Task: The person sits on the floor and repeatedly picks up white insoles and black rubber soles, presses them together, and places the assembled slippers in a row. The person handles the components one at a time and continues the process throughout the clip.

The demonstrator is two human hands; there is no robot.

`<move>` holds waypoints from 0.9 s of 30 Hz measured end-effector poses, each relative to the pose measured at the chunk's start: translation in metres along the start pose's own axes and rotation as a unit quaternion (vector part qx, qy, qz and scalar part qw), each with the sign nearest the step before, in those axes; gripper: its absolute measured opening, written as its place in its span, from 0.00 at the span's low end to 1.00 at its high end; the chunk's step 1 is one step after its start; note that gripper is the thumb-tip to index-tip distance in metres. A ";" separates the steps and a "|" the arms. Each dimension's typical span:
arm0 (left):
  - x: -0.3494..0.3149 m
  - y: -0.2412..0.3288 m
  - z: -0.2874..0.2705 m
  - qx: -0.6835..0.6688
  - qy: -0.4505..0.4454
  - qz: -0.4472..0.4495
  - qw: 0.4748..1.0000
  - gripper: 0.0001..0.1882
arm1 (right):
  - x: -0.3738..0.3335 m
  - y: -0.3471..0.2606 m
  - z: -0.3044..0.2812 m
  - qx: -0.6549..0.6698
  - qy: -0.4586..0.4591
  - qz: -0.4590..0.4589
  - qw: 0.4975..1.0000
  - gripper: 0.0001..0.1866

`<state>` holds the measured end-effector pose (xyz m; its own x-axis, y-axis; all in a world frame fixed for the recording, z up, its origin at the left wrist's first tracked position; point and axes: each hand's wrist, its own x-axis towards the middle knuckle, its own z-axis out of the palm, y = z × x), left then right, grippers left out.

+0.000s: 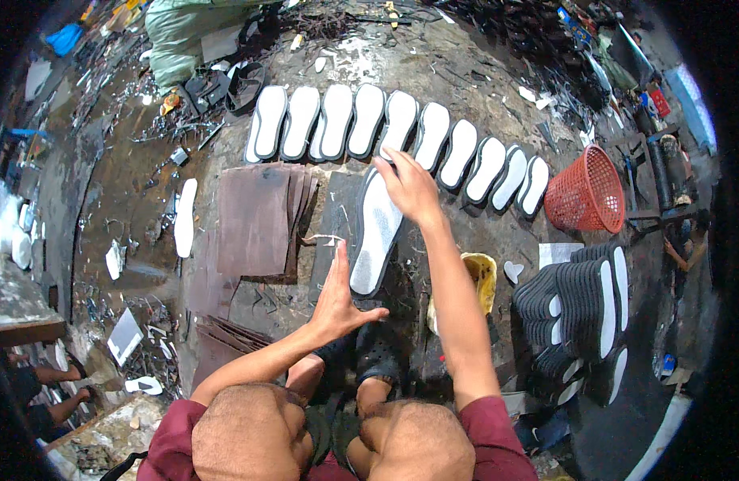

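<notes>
A sole with a white top and dark edge [377, 232] lies lengthwise in front of me on a dark board [327, 216]. At its far end is my right hand [409, 188], fingers stretched and slightly apart, their tips over or touching the end of the sole. Beside the near end, my left hand [337, 306] is open, with the thumb spread wide from the fingers; nothing is in it. Beyond my hands, a curved row of similar white-topped soles [337, 120] reaches from left to right.
Brown sheets [253, 220] are stacked left of the board. A red plastic basket [586, 192] and dense stacks of dark soles [566, 309] stand at right. Near my right forearm is a yellow-lined container [478, 280]. Another person's legs [60, 389] show at far left; scraps litter the floor.
</notes>
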<state>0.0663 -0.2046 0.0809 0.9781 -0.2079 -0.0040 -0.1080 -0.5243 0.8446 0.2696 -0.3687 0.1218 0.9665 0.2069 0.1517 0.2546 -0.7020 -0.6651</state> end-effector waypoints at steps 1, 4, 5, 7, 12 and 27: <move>-0.002 0.000 0.007 0.009 0.010 -0.012 1.000 0.83 | 0.023 -0.002 -0.004 -0.047 -0.085 0.036 0.995 0.32; -0.002 -0.009 0.012 -0.027 0.031 -0.060 0.997 0.82 | 0.055 -0.017 0.000 -0.138 -0.256 0.093 0.952 0.38; -0.002 -0.008 0.014 -0.048 0.033 -0.077 0.995 0.82 | 0.053 -0.018 0.001 -0.149 -0.263 0.089 0.949 0.39; -0.002 -0.004 0.019 -0.058 0.023 -0.089 0.994 0.82 | 0.045 -0.017 -0.003 -0.149 -0.221 0.095 0.959 0.40; -0.009 -0.002 0.015 0.004 0.108 0.017 0.994 0.81 | -0.033 -0.038 -0.066 -0.014 0.140 0.037 0.989 0.28; -0.008 -0.071 0.052 0.134 0.027 -0.079 0.987 0.78 | -0.387 0.037 -0.067 0.381 0.357 0.528 0.670 0.32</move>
<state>0.0565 -0.2085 -0.0070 0.9938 -0.0660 -0.0899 0.0104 -0.7477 0.6639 -0.0926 -0.5199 0.0875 0.4330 -0.7009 -0.5667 -0.4088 0.4076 -0.8165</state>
